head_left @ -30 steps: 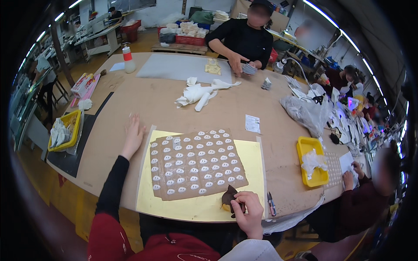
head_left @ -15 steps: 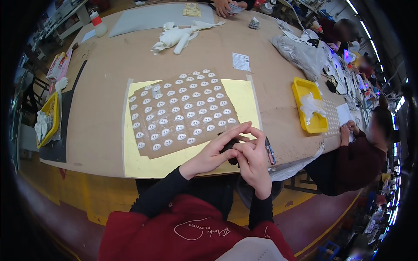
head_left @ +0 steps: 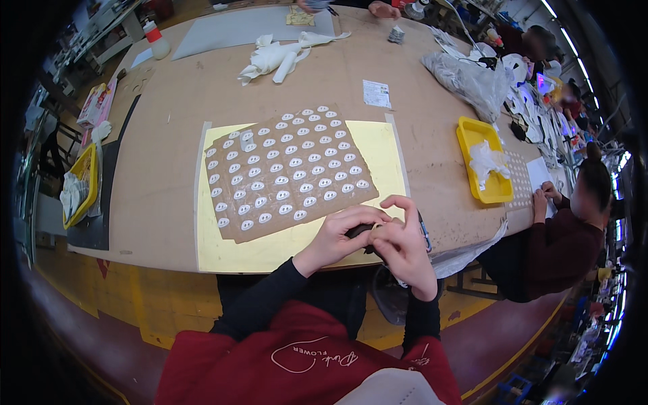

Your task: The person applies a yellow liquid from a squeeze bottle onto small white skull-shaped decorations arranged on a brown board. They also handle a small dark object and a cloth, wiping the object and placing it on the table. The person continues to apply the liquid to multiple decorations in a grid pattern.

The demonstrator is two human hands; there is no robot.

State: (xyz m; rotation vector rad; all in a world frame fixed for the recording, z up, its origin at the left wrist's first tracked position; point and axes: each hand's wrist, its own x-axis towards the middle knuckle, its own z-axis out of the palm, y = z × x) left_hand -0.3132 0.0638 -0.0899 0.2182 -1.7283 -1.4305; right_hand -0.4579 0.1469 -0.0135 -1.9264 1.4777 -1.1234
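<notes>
Both hands close on one small dark piece [head_left: 358,231] of limp-looking material. The left hand [head_left: 334,237] has it between thumb and bent fingers; the right hand [head_left: 408,255] brings thumb and fingertips together at its right end, where a pale yellow bit [head_left: 376,227] shows. The right index finger arches clear of the pinch. The fingers hide most of the piece, so whether it is folded or parted there cannot be told.

For fine work like this, the left hand does best as a steady clamp while the right makes only short, light pulls or turns; a hard tug could stretch or crease the piece. Keeping the fingertips near the edge being worked should give better control.

The piece is held above the lower right part of a yellow sheet [head_left: 283,256], near the table's edge, so working a little farther in would be safer against a drop. Just beyond lies a brown sheet [head_left: 287,171] bearing rows of white ovals [head_left: 298,177]; the wrists are best kept off them. A pen [head_left: 424,233] lies beside the right hand.
</notes>
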